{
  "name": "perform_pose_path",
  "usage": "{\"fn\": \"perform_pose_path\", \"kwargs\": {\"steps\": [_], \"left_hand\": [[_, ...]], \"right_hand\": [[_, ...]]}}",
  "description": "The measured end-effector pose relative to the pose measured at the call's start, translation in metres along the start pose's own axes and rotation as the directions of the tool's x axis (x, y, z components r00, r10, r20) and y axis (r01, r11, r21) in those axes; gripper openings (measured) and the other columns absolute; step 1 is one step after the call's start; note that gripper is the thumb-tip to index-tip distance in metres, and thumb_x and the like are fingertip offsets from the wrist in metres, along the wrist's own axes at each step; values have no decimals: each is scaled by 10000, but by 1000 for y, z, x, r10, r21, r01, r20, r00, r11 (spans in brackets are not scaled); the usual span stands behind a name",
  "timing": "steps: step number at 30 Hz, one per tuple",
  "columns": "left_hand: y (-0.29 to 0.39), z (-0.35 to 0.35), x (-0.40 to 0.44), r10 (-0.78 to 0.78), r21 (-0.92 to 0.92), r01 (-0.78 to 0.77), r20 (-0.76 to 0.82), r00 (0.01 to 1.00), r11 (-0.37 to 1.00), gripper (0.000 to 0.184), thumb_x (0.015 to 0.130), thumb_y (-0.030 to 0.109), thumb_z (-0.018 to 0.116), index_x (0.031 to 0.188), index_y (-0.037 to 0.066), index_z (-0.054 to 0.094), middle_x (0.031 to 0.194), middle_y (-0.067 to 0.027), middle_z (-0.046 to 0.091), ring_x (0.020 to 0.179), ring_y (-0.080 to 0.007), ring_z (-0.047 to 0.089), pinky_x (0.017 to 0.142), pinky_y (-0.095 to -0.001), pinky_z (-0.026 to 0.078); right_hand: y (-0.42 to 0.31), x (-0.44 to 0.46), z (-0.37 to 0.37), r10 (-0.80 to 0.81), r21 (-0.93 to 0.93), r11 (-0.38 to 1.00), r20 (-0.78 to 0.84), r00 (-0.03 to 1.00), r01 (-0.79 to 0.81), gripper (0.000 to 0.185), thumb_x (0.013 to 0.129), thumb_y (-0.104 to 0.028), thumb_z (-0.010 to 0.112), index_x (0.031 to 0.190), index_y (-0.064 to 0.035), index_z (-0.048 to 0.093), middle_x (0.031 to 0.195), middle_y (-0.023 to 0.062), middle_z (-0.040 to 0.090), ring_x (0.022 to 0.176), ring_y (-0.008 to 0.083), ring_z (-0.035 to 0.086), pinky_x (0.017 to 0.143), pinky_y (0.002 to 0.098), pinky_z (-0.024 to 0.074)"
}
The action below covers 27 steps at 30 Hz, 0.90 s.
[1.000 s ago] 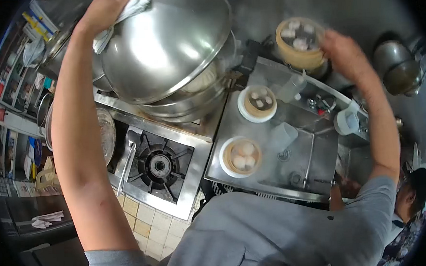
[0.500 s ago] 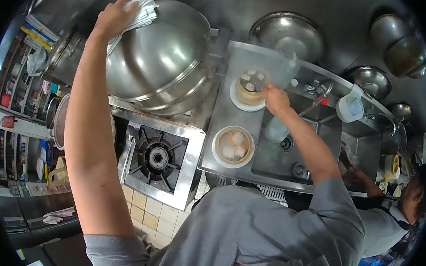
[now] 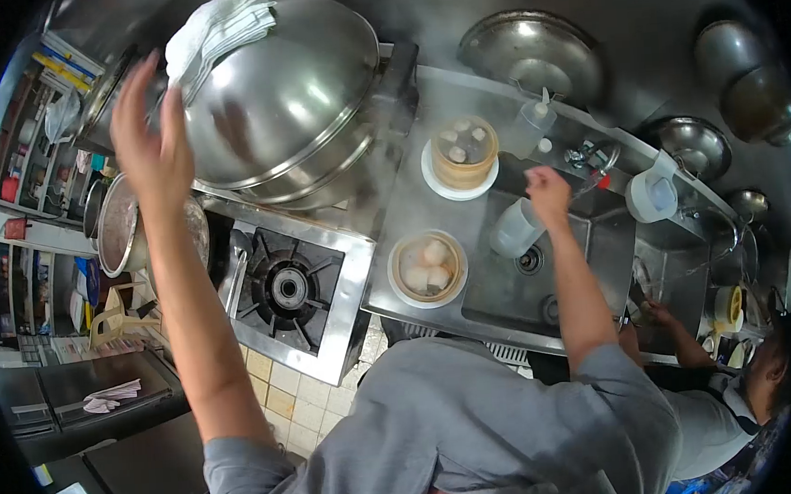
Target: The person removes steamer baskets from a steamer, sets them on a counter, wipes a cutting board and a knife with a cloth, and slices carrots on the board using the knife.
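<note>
My left hand (image 3: 152, 140) is raised with fingers spread, holding nothing, just left of the big domed steel lid (image 3: 290, 81). On the lid's upper left lies a folded white cloth (image 3: 219, 31), apart from my fingers. Over the sink, my right hand (image 3: 550, 194) is closed with curled fingers, and no object shows in it. Below and left of it a translucent plastic jug (image 3: 515, 229) sits in the sink. A bamboo steamer basket (image 3: 464, 152) with small pale pieces stands on a white plate; a second bamboo basket (image 3: 429, 267) holds several pale buns or dumplings.
A gas burner (image 3: 287, 288) lies in front of the lidded steamer. Right of the baskets are the steel sink (image 3: 587, 267) and a faucet (image 3: 598, 155). A wok (image 3: 533, 57) leans at the back. A co-worker's hands (image 3: 658, 312) are at the right basin.
My left hand has let go of the cloth and moved down and left, leaving it on the lid. My right hand has left the upper basket and moved right over the sink.
</note>
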<state>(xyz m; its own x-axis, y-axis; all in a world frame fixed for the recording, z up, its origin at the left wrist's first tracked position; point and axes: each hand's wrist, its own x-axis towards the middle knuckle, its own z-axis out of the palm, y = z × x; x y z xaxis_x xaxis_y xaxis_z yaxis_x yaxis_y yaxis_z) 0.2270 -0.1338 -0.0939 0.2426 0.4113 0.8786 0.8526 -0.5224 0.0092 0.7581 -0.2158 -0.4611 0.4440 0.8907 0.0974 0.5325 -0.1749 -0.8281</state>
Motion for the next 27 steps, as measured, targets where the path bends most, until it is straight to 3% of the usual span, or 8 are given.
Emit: {"fn": "perform_pose_path", "kwargs": {"steps": [5,7,10,11,19,20,22,27], "left_hand": [[78,-11,-233,-560,-360,610,243,792,706,289,1059,210,563,849,25,634,841,-79,630,746,-149,590,664,-295,474],[120,15,-359,-638,-289,947,758,134,-144,218,1041,214,603,1057,7,669,954,-98,687,781,-183,666,693,-336,570],[186,54,-438,-343,40,799,889,-302,-600,286,1041,157,592,1276,-6,593,1048,-95,693,906,-204,705,777,-367,610],[199,61,-438,-253,79,686,894,-370,-723,278,1030,131,604,1273,-3,595,1059,-92,692,925,-205,704,791,-366,611],[202,106,-501,-360,75,894,898,-253,-441,186,918,193,733,1029,46,709,967,-92,700,806,-203,690,709,-338,590],[197,110,-534,-394,-129,985,904,164,113,205,882,159,730,1005,-4,710,954,-139,695,790,-207,690,694,-350,581],[217,80,-407,-443,211,919,825,-350,-334,94,913,117,646,931,30,679,925,-121,661,867,-195,671,642,-366,552],[235,109,-455,-393,-134,646,877,-276,-751,274,955,98,593,1225,95,543,1055,-85,636,922,-227,677,731,-421,653]], "right_hand": [[81,-2,-37,678,763,453,42,734,-461,188,965,-183,698,1129,-99,664,819,57,688,684,200,695,554,345,539],[65,-5,-32,604,663,566,71,794,-490,154,961,-157,670,1106,-104,665,844,63,700,666,210,683,536,339,528],[143,15,43,-43,-281,956,146,988,83,230,940,-178,697,1154,-104,661,919,62,707,800,173,707,613,311,569],[102,13,48,169,-6,985,164,972,-170,246,934,-191,716,1154,-93,664,922,59,707,804,166,704,615,306,570],[40,67,92,429,482,662,384,818,-574,364,894,-224,796,1142,8,664,1010,95,701,850,199,673,744,354,572],[41,74,97,390,507,633,442,808,-584,404,900,-237,799,1199,-5,658,1104,110,707,968,223,686,839,350,560],[79,95,109,398,395,696,483,780,-599,415,898,-251,811,1228,-48,661,1100,90,718,947,188,692,803,323,560],[103,111,110,398,351,652,596,697,-672,200,921,-169,751,1090,-128,651,819,-35,611,672,54,562,557,203,449]]}}
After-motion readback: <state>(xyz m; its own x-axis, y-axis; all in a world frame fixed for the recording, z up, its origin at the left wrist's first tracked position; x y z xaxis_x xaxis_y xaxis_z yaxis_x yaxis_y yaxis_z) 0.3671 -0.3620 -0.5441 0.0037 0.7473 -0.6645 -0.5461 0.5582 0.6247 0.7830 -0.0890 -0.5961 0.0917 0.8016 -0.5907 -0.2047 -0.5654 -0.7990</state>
